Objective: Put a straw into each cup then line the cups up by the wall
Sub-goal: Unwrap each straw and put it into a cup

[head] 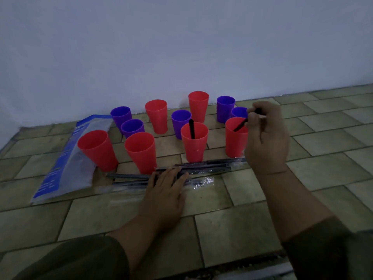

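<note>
The red cups [97,150] and purple cups [132,128] are plain. The straws [201,165] are black. The plastic bag [66,164] is clear with blue print. The floor tiles [232,229] are olive-beige, brick-laid; the wall [181,47] is pale bluish-white.

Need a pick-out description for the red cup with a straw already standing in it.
From the white wall, come forward to the row nearest the camera, all red. The target red cup is third from the left there. It alone has a black straw standing in it with no hand on it.
</note>
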